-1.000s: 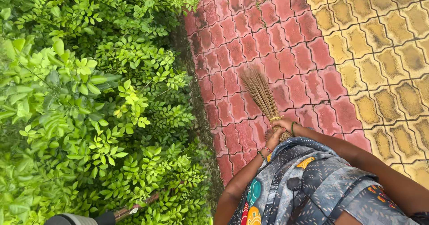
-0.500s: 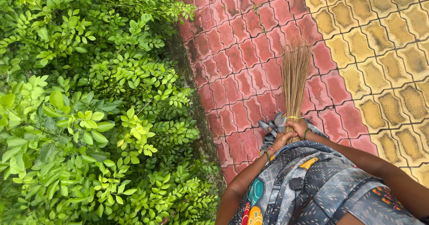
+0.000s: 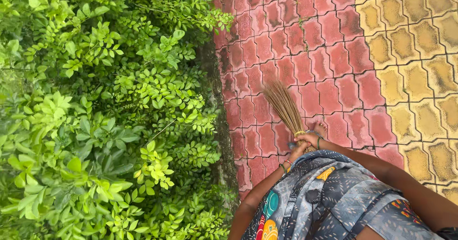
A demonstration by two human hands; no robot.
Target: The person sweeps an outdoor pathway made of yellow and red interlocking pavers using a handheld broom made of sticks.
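Both hands are clenched together around the bound neck of a stick broom [image 3: 285, 107]: the right hand [image 3: 311, 139] closes just below the yellow tie, and the left hand [image 3: 299, 150] grips right beneath it, touching it. The broom slants up and to the left from the hands, its splayed tips resting on or just above the red paving [image 3: 329, 54], between the hands and the mossy kerb [image 3: 220, 106]. A bare foot [image 3: 320, 128] shows just beside the broom's neck, on the side away from the kerb. For a clean stroke I judge the tips should stay low and fanned against the blocks, the hands holding firm at the tie so the sticks do not twist, and the sweep should run along the joints, where a little green growth shows farther from the broom. The kerb is the near limit: beyond it a dense green hedge [image 3: 105, 111] overhangs, and tips dragged too close would probably snag on leaves or the kerb's rough edge. Open room lies on the broom's other side, across the red blocks to the yellow paving [image 3: 420, 68], and straight ahead of the broom along the path. A patterned grey garment [image 3: 334, 197] hangs close below the hands and could catch the broom on a backward pull.
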